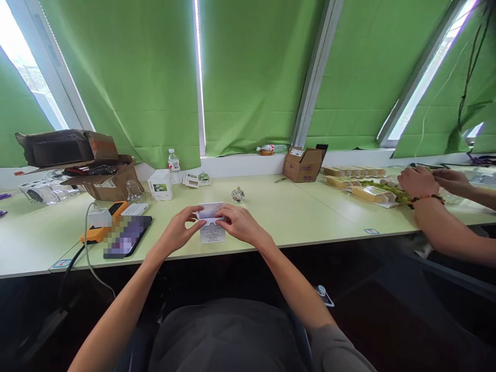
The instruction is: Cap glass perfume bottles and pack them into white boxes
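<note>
Between my hands is a small white paper box (213, 235) with printed text on the side towards me and a raised flap at its far end. My left hand (180, 228) pinches its left edge between thumb and fingers. On the other side, my right hand (243, 225) grips the right edge, thumb near the fold. Whether anything is inside the box cannot be seen. A small round silvery and gold object (238, 195) lies on the table just beyond my right hand.
Left on the table (294, 217) are a phone (127, 237), an orange power strip (95, 235), a white carton (160, 185) and a water bottle (174, 164). Brown cardboard boxes (108, 188) stand behind. At right, a co-worker's hands (420, 182) are near yellow trays (368, 194).
</note>
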`<state>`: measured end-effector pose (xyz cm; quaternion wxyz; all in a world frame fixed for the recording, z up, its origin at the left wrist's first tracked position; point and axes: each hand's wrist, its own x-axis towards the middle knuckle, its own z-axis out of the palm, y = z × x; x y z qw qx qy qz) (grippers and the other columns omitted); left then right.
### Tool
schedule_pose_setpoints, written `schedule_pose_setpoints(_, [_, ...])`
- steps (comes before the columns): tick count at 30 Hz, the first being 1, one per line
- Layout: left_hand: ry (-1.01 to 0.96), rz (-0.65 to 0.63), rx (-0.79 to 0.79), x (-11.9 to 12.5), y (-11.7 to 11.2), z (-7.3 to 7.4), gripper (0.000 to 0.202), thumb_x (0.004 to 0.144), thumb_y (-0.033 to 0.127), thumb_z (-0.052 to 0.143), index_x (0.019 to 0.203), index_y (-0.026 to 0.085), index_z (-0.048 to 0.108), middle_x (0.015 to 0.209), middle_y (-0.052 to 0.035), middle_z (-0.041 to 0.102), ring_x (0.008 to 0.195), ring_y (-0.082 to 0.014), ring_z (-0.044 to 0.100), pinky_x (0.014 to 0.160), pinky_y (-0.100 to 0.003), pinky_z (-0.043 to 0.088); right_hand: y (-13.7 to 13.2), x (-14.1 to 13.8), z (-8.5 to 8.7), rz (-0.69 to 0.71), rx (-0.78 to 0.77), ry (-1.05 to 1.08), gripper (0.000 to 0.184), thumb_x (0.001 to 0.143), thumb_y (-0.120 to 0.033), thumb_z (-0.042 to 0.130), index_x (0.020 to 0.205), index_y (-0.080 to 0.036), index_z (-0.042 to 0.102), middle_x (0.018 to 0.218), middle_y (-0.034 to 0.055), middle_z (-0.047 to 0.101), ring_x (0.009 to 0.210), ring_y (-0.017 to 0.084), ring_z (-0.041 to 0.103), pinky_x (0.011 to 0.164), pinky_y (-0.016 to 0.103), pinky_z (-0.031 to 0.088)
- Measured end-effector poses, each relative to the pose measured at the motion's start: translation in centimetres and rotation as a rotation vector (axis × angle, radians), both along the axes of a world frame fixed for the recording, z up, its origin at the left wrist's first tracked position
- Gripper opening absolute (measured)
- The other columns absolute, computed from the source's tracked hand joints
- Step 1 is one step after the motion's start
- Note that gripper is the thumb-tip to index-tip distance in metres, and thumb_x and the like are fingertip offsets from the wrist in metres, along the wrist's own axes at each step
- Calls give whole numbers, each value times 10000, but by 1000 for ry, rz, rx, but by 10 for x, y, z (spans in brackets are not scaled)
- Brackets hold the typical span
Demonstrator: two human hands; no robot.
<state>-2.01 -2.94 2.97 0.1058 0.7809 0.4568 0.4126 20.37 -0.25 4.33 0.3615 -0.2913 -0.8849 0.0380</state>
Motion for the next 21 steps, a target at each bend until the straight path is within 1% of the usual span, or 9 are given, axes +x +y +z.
schedule_pose_setpoints(3, [-6,-8,2,0,0,-1,397,886,477,523,1210,249,535,1235,-67,600,935,-198,650,859,-392,543,-1,-1,0,-7,2,-6,122,870,-201,611,973,-190,675,973,54,678,722,145,598,661,273,429])
schedule_pose_setpoints(7, [7,-22,5,0,0,-1,427,863,478,563,1226,256,526,1249,-63,586,944,-187,640,861,-385,553,-2,0,1,-22,7,-21,111,872,-223,616,960,-182,670,925,56,689,738,156,600,662,272,417])
schedule_pose_setpoints(11, [52,-61,33,2,-3,1,464,846,468,593,1259,276,504,1268,-50,570,1005,-185,617,895,-381,548,-4,1,3,-16,11,-26,105,857,-268,645,917,-188,677,871,47,693,738,161,599,650,269,399])
schedule_pose_setpoints(14, [72,-71,50,3,-4,2,416,867,442,568,1244,275,515,1252,-53,576,1002,-188,620,883,-385,554,-5,2,4,-1,9,-26,141,829,-308,682,907,-191,681,826,40,689,708,158,594,632,264,391])
schedule_pose_setpoints(18, [50,-49,48,4,-4,2,358,891,417,530,1209,254,537,1226,-68,589,943,-189,636,860,-393,560,-4,3,4,20,19,-41,96,832,-262,679,897,-192,685,831,42,694,732,166,608,639,263,406])
schedule_pose_setpoints(20, [37,-43,43,3,-3,1,352,886,418,537,1197,254,543,1228,-65,590,936,-189,638,843,-381,566,-3,3,3,28,46,-52,73,853,-213,645,903,-201,696,877,49,702,781,177,624,675,272,424])
schedule_pose_setpoints(21, [31,-39,41,3,-2,0,350,881,417,544,1193,258,545,1230,-61,589,929,-186,640,832,-370,569,-2,3,3,32,62,-56,93,862,-193,626,912,-207,702,908,52,705,809,182,631,697,277,433])
